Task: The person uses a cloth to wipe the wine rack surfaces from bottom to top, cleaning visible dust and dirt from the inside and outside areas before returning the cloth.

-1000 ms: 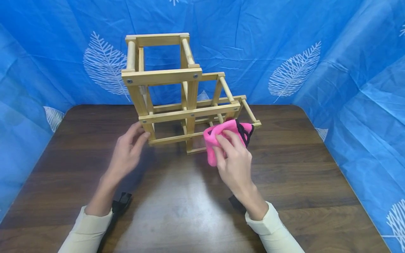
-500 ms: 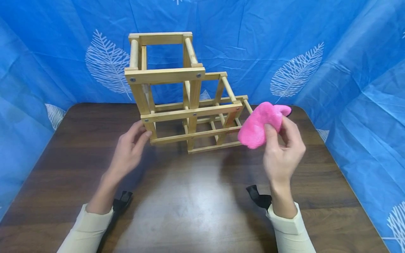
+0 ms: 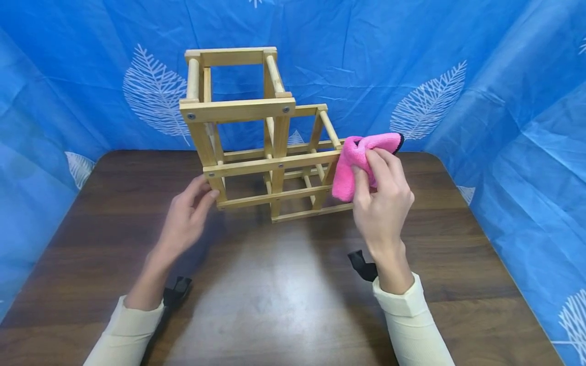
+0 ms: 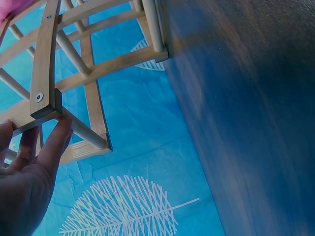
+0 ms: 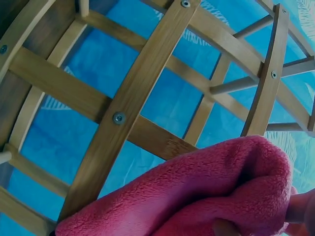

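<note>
A stepped wooden rack [image 3: 242, 165] of pale slats and round dowels stands toward the back of the table. My left hand [image 3: 183, 218] grips its lower left corner post between thumb and fingers; the left wrist view shows the fingers [image 4: 54, 147] round a slat end beside a dowel. In my right hand [image 3: 384, 203] a bunched pink cloth [image 3: 350, 170] with black edging is pinched, overlapping the rack's right end. The right wrist view has the cloth [image 5: 211, 191] lying along a slat with a bolt head, the hand mostly hidden behind it.
The dark wood-grain table [image 3: 256, 305] lies under both arms. A blue sheet [image 3: 357, 66] with white leaf prints hangs behind the rack and along the sides. Black straps [image 3: 363, 267] hang at both wrists.
My right hand carried the cloth from the rack's lower front out to the right, then back left onto its right end. The left hand keeps its grip; the rack looks nearly still.
</note>
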Demonstrator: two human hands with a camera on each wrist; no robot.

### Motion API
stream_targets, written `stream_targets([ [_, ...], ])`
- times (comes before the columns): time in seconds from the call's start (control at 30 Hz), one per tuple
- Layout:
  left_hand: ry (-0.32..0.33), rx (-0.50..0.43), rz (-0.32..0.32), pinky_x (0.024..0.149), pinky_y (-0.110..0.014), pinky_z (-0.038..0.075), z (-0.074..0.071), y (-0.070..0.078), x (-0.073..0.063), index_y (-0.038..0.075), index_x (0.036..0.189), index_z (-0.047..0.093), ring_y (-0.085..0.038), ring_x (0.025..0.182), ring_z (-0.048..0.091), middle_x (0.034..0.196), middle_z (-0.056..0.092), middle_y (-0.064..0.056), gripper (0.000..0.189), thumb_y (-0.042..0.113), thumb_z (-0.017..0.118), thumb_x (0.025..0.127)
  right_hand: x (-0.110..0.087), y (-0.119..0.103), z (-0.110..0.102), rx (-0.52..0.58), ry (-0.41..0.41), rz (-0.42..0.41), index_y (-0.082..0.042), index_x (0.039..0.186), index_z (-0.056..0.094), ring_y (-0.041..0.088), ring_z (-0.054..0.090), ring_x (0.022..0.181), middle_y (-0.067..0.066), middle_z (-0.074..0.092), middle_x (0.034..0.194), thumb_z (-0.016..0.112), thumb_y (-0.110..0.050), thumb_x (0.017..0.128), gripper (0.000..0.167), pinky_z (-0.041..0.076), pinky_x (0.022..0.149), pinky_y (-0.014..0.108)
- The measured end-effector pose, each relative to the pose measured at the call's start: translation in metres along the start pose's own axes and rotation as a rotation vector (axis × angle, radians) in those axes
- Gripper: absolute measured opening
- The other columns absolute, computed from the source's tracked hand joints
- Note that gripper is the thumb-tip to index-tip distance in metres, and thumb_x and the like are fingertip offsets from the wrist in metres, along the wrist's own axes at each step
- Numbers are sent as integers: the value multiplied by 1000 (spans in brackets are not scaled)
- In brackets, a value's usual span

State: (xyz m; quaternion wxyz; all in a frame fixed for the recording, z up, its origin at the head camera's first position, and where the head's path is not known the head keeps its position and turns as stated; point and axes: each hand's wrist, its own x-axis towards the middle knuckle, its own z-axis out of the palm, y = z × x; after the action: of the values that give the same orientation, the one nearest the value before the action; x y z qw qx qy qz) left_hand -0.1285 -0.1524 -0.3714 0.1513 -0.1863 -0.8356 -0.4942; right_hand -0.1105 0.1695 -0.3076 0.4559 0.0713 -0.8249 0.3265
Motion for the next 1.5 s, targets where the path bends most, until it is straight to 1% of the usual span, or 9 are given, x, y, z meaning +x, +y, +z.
stream_targets([
  [0.07,-2,-2,1,85,-43,52,0,0,0,9,141,51,-29,105,64,119,66,-19,40,4,53,101,0,-1,1,0,-16,-9,-2,117,70,29,65,96,16,66,113,68,-11,93,26,56,66,52],
  [0.13,-1,-6,4,86,-43,51,0,0,1,8,141,52,-29,105,64,118,66,-19,40,3,53,101,1,-2,1,0,-27,-20,-2,117,70,29,65,95,16,66,113,68,-10,93,26,56,64,52],
  [0.27,11,-10,17,87,-23,49,1,0,1,7,139,53,-29,104,64,115,67,-19,38,2,53,101,0,-5,2,10,-54,-48,-3,118,70,28,65,95,14,67,114,68,-9,92,27,55,63,52],
  [0.4,28,-10,26,85,-12,45,1,0,0,5,138,54,-27,101,64,112,68,-20,37,1,53,100,0,-9,3,7,-77,-83,-2,119,70,30,65,101,14,67,117,68,-6,92,28,56,74,54],
  [0.53,38,4,15,84,-13,45,1,-2,-1,4,137,54,-25,99,64,111,68,-19,36,2,53,101,-3,-14,4,-52,-90,-138,-2,117,70,35,64,103,16,66,117,66,-4,92,25,54,81,56],
  [0.73,35,6,-6,84,-13,44,1,-3,-3,4,137,53,-25,100,63,111,68,-20,36,4,52,102,-8,-23,5,-196,-100,-216,-6,112,69,36,63,98,14,66,117,60,-10,98,18,56,67,56],
  [0.97,36,-10,8,85,-13,45,2,-4,-2,4,138,53,-25,101,63,113,67,-20,36,2,52,101,-11,-30,4,-277,-121,-247,-6,115,69,36,62,102,15,65,120,66,-8,93,22,57,64,56],
  [1.33,43,-11,-1,84,-14,46,5,-3,-2,5,138,54,-14,97,62,111,68,-18,37,3,52,101,-18,-41,5,-270,-94,-276,-7,114,71,34,62,102,12,67,120,66,-9,93,22,57,59,53],
  [1.5,39,-17,-2,84,-14,45,5,-2,-1,6,139,53,-20,99,63,112,68,-19,38,3,52,101,-20,-47,6,-230,-62,-309,-8,114,71,34,62,101,12,67,119,68,-9,92,22,58,64,53],
])
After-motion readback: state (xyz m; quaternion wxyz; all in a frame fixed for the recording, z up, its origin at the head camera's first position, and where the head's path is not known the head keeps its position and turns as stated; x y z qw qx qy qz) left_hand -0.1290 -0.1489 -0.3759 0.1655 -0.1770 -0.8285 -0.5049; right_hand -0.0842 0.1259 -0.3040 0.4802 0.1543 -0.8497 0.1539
